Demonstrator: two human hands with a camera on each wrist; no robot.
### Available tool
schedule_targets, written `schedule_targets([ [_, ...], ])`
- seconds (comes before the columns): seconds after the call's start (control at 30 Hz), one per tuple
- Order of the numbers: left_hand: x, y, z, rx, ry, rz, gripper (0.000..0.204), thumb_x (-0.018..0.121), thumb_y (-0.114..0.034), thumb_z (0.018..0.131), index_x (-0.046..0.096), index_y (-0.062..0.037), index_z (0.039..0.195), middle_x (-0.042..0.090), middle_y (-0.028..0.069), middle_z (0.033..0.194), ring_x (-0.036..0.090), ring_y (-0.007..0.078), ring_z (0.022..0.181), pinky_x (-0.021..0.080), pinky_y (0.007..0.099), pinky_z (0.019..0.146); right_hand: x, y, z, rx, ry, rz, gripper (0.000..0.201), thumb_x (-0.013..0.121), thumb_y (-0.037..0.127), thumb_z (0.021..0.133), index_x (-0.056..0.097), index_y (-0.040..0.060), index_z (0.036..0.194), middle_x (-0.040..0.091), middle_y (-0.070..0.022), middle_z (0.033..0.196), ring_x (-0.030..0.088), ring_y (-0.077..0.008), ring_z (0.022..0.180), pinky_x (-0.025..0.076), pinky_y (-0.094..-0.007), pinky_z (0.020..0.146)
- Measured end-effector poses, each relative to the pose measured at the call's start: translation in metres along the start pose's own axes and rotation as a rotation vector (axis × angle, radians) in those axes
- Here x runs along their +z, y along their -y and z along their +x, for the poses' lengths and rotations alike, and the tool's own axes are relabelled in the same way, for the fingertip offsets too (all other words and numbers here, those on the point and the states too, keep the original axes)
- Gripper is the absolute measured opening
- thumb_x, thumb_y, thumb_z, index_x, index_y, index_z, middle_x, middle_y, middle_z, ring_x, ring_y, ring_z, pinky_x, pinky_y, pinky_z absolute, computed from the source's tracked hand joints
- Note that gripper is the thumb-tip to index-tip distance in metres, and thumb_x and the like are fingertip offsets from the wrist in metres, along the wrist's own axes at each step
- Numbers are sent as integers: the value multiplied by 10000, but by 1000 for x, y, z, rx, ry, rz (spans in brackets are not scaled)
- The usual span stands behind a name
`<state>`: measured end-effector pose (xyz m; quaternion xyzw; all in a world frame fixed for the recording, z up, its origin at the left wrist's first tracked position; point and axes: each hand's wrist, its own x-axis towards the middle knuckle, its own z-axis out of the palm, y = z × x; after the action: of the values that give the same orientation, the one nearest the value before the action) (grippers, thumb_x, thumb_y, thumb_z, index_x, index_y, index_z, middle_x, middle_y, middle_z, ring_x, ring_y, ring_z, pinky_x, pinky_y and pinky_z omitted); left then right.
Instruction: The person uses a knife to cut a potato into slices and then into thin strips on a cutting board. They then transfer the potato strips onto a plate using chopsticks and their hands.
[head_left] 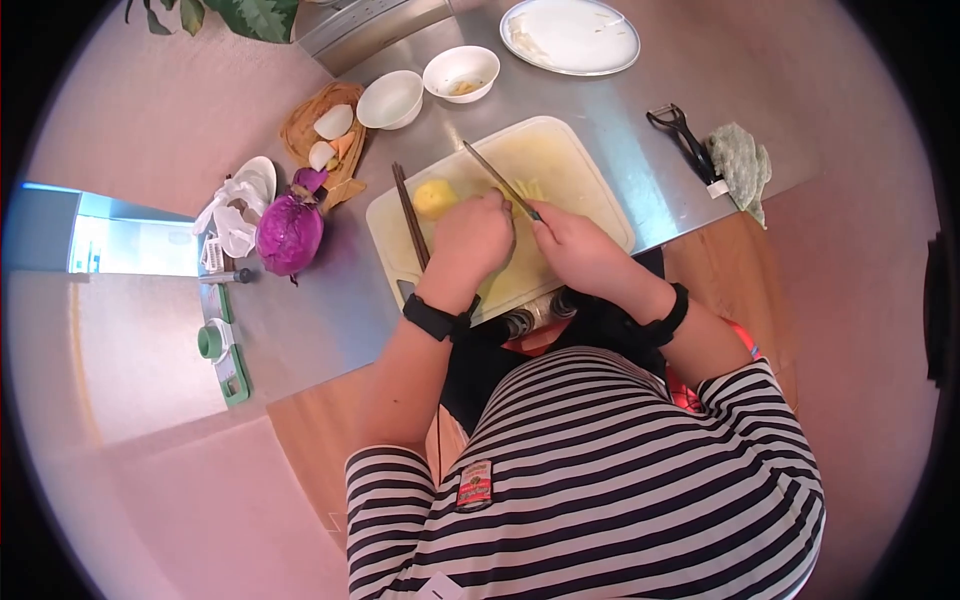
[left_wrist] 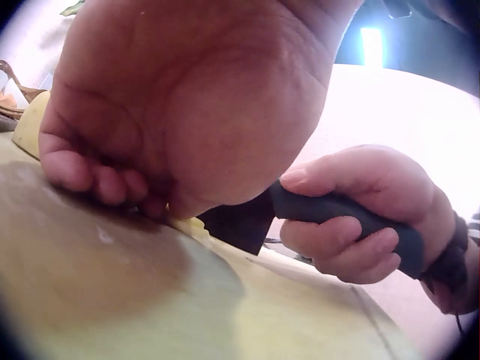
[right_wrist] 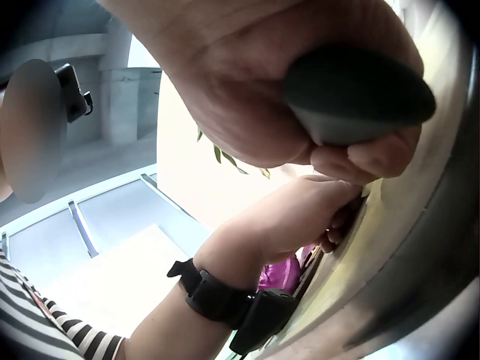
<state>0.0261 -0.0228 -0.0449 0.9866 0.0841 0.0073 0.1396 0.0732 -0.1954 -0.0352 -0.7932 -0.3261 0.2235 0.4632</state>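
My right hand [head_left: 580, 248] grips the dark handle of a kitchen knife [head_left: 497, 177], its blade slanting across the white cutting board [head_left: 556, 148]. Curled fingers of my left hand [head_left: 475, 238] press down on the board beside the blade. Under them, a pale yellow potato piece [left_wrist: 196, 228] shows next to the knife blade [left_wrist: 241, 225] in the left wrist view; the hand hides most of it. Cut yellow strips [head_left: 530, 187] lie on the blade's far side. A larger yellow potato chunk [head_left: 434, 198] sits left of my left hand, with chopsticks [head_left: 409, 212] alongside.
A purple cabbage [head_left: 289, 234] stands left of the board, near a brown woven mat [head_left: 300, 130] with white pieces. Two bowls [head_left: 391, 100] and an oval plate [head_left: 570, 38] are behind. A black peeler [head_left: 682, 135] and cloth [head_left: 738, 165] lie right; a green slicer [head_left: 232, 370] lies left.
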Motion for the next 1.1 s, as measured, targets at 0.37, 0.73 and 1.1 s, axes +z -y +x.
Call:
schedule_targets([
  [0.37,0,-1,-2,-62,22,-58,293,452,-261,989,612,-17,964,675,198,853,652,403,818,509,507,744,-4,1,0,44,33,-9,415,443,191,994,506,-48,1327,635,-321,1055,622,-452,1003,491,-441,882],
  [0.73,10,3,-4,28,-123,-57,244,495,-230,969,607,-22,907,665,183,790,656,382,746,515,491,673,-12,9,-3,109,83,-53,390,456,180,1005,514,-33,1326,642,-312,966,642,-442,915,504,-433,817],
  [1.1,12,6,-4,36,-128,-95,242,504,-232,958,607,-19,912,657,193,789,647,398,757,508,500,685,0,-2,14,-31,-14,-45,407,450,201,1010,509,-36,1336,650,-310,988,641,-449,953,504,-431,846],
])
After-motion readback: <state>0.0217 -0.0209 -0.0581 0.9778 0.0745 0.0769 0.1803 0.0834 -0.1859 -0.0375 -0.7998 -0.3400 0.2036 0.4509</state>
